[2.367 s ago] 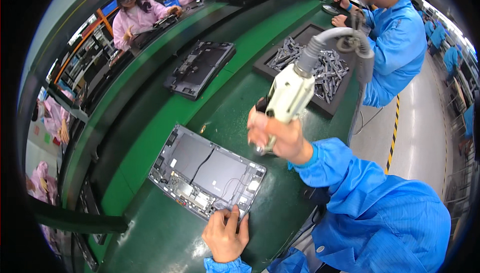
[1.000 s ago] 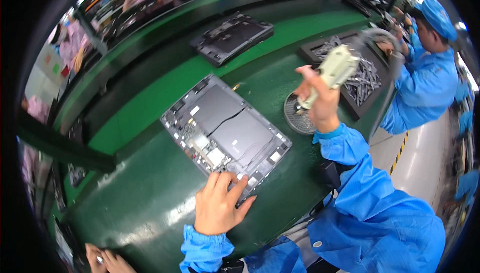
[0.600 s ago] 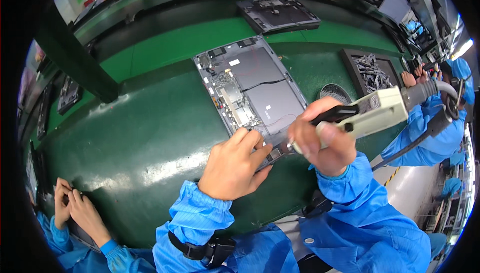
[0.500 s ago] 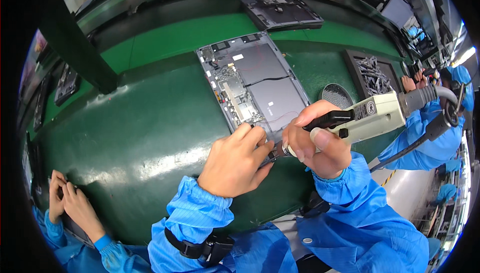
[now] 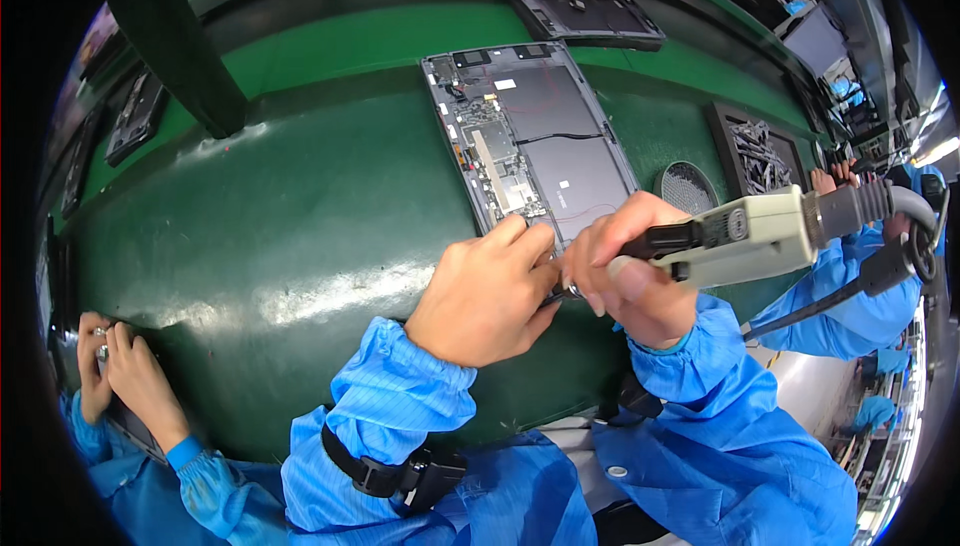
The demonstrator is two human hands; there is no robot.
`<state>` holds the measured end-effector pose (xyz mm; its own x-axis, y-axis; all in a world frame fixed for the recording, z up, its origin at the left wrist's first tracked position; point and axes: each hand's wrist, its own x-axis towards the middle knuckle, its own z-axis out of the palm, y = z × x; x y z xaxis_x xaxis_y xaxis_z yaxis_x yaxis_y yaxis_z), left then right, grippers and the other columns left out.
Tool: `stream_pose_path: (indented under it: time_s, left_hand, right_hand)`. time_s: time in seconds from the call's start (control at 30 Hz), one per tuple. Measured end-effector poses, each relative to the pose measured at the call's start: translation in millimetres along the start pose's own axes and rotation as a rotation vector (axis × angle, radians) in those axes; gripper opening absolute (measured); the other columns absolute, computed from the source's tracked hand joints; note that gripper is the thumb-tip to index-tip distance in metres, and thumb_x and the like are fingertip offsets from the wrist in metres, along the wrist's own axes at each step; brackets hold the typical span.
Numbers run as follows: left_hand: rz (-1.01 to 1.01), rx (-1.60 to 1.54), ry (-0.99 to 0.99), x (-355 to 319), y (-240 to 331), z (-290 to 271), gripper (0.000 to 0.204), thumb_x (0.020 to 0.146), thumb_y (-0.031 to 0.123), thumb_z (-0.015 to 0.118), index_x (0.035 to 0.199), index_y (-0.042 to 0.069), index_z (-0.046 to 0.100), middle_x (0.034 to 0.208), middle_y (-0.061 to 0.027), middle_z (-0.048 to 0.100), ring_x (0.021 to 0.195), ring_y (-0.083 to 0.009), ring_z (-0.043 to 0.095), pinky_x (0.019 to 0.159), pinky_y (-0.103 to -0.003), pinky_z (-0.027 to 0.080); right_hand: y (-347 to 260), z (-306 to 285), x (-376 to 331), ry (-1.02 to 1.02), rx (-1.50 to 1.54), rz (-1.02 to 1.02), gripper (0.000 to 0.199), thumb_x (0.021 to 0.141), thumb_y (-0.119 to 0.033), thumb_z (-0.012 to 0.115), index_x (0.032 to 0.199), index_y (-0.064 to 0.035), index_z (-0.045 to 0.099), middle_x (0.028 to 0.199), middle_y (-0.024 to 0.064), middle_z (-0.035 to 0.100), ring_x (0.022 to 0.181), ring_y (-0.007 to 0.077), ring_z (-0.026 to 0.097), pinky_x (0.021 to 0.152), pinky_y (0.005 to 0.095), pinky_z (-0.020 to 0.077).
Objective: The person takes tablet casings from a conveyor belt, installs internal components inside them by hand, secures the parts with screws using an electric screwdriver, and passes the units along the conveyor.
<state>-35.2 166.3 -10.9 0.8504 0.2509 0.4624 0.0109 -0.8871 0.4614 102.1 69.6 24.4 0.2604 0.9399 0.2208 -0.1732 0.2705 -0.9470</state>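
My right hand is wrapped round a pale electric screwdriver with a black lever, held almost level and pointing left. Close to the driver's tip, the fingers of my left hand are pinched together. Something small and dark shows between the left fingertips and the tip, but its kind is hidden. Just beyond both hands lies an opened device housing, flat and grey, with a circuit board along its left side, a black cable across it and thin red wires. My fingers cover its near edge.
A round dish of small screws and a dark tray of small dark parts stand to the right. Another housing lies at the back. A green post rises at left. Co-workers' hands are at the left and far right.
The view has shifted, so the housing and dish appear further right. Both hands keep close together at the driver's tip, and the driver stays in my right hand.
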Motion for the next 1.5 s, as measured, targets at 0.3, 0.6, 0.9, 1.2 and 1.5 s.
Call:
stream_pose_path:
  time_s: [0.3, 0.6, 0.9, 1.2, 1.5]
  left_hand:
    - [0.036, 0.003, 0.054, 1, 4, 4, 0.028, 0.057, 0.014, 0.076, 0.083, 0.005, 0.067, 0.087, -0.0065, 0.055, 0.079, -0.0240, 0.055, 0.060, -0.035, 0.050]
    - [0.088, 0.116, 0.006, 4, 15, 5, 0.032, 0.063, 0.015, 0.075, 0.095, 0.013, 0.070, 0.085, -0.0027, 0.051, 0.077, -0.0192, 0.052, 0.058, -0.032, 0.049]
    - [0.055, 0.200, 0.058, -7, 16, 2, 0.033, 0.062, 0.016, 0.076, 0.093, 0.012, 0.068, 0.085, -0.0017, 0.052, 0.082, -0.0191, 0.053, 0.060, -0.031, 0.050]
    - [-0.121, 0.136, 0.107, -14, 15, 5, 0.034, 0.061, 0.017, 0.077, 0.092, 0.012, 0.064, 0.091, -0.0021, 0.051, 0.089, -0.0216, 0.052, 0.064, -0.033, 0.051]
    - [-0.243, -0.182, -0.026, -19, -4, -19, 0.039, 0.066, 0.029, 0.078, 0.095, 0.011, 0.059, 0.093, -0.0053, 0.054, 0.093, -0.0248, 0.054, 0.079, -0.037, 0.047]
  right_hand:
    - [5, -5, -4, 0.019, 0.069, -0.024, 0.033, 0.080, -0.009, 0.065, 0.111, 0.0005, 0.058, 0.077, 0.0031, 0.059, 0.066, 0.0074, 0.053, 0.058, 0.0211, 0.0437]
    - [-43, -117, -35, 0.744, -0.196, -0.257, 0.031, 0.087, -0.023, 0.061, 0.101, 0.0046, 0.057, 0.055, -0.0001, 0.046, 0.051, 0.0111, 0.049, 0.060, 0.0295, 0.0471]
    - [-25, -129, -90, 1.075, -0.743, -0.538, 0.031, 0.086, -0.010, 0.061, 0.113, 0.0029, 0.055, 0.102, 0.0067, 0.056, 0.090, 0.0127, 0.054, 0.079, 0.0252, 0.0420]
    - [3, -61, -57, 0.412, -0.327, 0.344, 0.063, 0.086, -0.015, 0.065, 0.138, 0.0007, 0.032, 0.115, 0.0154, 0.056, 0.082, 0.0178, 0.063, 0.066, 0.0272, 0.0538]
    - [-25, -60, -28, 0.106, -0.163, 0.522, 0.043, 0.090, -0.020, 0.057, 0.124, 0.0026, 0.043, 0.092, 0.0106, 0.061, 0.070, 0.0220, 0.066, 0.059, 0.0290, 0.0576]
